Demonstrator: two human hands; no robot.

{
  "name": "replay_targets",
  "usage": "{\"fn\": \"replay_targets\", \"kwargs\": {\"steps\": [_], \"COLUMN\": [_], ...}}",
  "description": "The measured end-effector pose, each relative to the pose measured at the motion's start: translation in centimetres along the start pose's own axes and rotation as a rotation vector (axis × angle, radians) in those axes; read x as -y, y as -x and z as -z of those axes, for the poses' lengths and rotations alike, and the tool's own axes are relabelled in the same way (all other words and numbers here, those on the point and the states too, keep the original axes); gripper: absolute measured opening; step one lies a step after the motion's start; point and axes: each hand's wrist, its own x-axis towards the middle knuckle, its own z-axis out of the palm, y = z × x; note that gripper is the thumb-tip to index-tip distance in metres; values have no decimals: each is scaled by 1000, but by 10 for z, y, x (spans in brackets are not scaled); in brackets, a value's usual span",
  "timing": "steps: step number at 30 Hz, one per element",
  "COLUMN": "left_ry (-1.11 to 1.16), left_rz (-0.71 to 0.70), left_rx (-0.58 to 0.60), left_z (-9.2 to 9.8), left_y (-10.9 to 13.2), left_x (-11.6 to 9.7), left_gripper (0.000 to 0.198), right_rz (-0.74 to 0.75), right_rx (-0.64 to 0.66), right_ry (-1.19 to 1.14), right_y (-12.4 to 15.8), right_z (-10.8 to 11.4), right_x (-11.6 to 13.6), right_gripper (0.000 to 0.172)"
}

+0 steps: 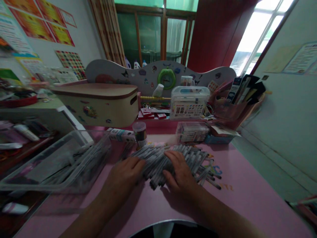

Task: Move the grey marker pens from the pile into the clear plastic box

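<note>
A loose heap of slim grey pens (pixel 195 158) with dark ends lies on the pink desk (pixel 247 198). My left hand (pixel 130 170) presses against the left side of a bunch of these pens, its fingers curled and their tips partly hidden. From the other side my right hand (pixel 180 172) grips the same bunch, thumb low and fingers over the top. The bunch lies between both hands, dark ends towards me. More pens fan out to the right of my right hand.
A clear plastic bin (pixel 74 188) with long thin items stands left. Behind the pens are a round clear canister (pixel 140 132), a clear box of pens (pixel 192 132) and a blue box (pixel 220 137). A cream lidded storage box (pixel 99 109) and a clear carrying case (pixel 189 104) sit farther back.
</note>
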Motion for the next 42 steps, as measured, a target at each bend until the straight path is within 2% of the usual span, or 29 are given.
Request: {"fn": "replay_targets", "kwargs": {"steps": [2,4,6,9,11,13,14,15,17,20,22,24,27,31,38,42], "left_ry": [23,35,49,107,203,415,581,780,1197,1604,1728,1806,1866,1879,1891,1953], "left_rz": [-194,-323,-393,-424,-337,-102,47,183,347,371,378,421,462,425,407,446], "left_rx": [-88,-187,-259,-370,-516,-661,-691,-672,-499,-147,-67,-104,-179,-218,-258,-228], "left_z": [-4,-5,-4,-2,-3,-7,-10,-13,-18,-20,-20,-22,-31,-41,-39,-42], "left_y": [-6,-14,-21,-29,-31,-31,-31,-32,-36,-45,-50,-52,-52,-51,-48,-49], "left_x": [-14,-24,-31,-35,-37,-41,-44,-47,-54,-64,-70,-74,-77,-75,-74,-73], "left_gripper": [33,26,20,16,16,31,40,46,49,42,37,34,35,31,25,27], "right_rz": [25,60,84,58,-23,-189,-295,-397,-556,-663,-685,-673,-618,-578,-684,-823], "right_rx": [61,155,205,148,75,22,11,11,36,79,92,87,92,120,138,138], "right_ry": [21,37,58,73,22,-98,-185,-290,-529,-841,-970,-1026,-971,-974,-1176,-1322], "right_y": [-1,-2,-3,-5,-5,-6,-7,-8,-9,-9,-7,-4,-3,-6,-5,-6], "right_z": [-1,-3,-5,-5,-3,0,1,2,2,-3,-8,-13,-15,-11,-15,-18], "right_x": [-1,-3,-7,-10,-10,-7,-6,-4,-2,0,-1,-2,-2,2,4,4], "right_gripper": [56,35,16,18,18,18,18,19,23,28,30,33,39,47,42,40]}}
